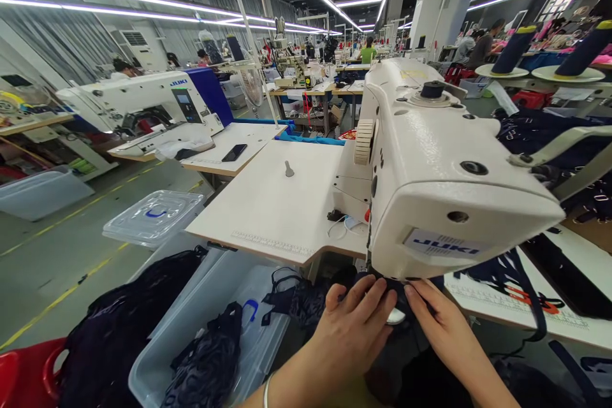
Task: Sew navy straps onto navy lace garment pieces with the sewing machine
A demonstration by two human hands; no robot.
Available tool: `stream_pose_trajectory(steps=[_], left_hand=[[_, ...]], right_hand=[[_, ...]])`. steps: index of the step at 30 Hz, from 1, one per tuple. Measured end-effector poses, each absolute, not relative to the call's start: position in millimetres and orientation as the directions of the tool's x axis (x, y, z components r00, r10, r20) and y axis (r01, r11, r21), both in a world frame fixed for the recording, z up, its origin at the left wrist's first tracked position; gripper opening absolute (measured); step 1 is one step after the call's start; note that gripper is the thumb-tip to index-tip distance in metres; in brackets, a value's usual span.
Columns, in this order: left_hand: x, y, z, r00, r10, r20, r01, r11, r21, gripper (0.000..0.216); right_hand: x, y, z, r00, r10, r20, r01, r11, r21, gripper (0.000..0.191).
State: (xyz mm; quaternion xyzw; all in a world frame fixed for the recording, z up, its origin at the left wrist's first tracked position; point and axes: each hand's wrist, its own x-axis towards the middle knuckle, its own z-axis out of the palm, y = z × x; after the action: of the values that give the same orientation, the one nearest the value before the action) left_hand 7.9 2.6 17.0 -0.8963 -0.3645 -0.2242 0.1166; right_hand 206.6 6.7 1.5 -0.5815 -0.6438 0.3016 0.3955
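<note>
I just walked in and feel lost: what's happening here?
A person has both hands at a white JUKI sewing machine. The left hand and right hand are on dark fabric beneath its head; whether it is stitching can't be told. To their left, a translucent bin holds dark garments.

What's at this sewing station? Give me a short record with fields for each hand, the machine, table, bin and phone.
Left hand: fingers bent, at the dark fabric; grip unclear
Right hand: fingers extended, at the same fabric; grip unclear
Machine: white, marked JUKI, above both hands
Table: white, ruler marks along one edge
Bin: translucent, dark garments inside
Phone: dark, on a neighbouring table
</note>
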Motion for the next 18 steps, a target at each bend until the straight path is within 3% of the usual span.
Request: stream_pose_trajectory(steps=[12,18], left_hand=[[17,-2,13,0.596,0.61,0.523,0.75,-0.655,-0.09,0.035],[21,-4,12,0.577,0.615,0.537,0.776,-0.618,-0.125,0.036]], right_hand=[[205,15,7,-0.034,0.98,0.195,0.604,0.175,-0.778,0.031],[205,16,8,-0.029,0.991,0.134,0.597,0.125,-0.792,0.034]])
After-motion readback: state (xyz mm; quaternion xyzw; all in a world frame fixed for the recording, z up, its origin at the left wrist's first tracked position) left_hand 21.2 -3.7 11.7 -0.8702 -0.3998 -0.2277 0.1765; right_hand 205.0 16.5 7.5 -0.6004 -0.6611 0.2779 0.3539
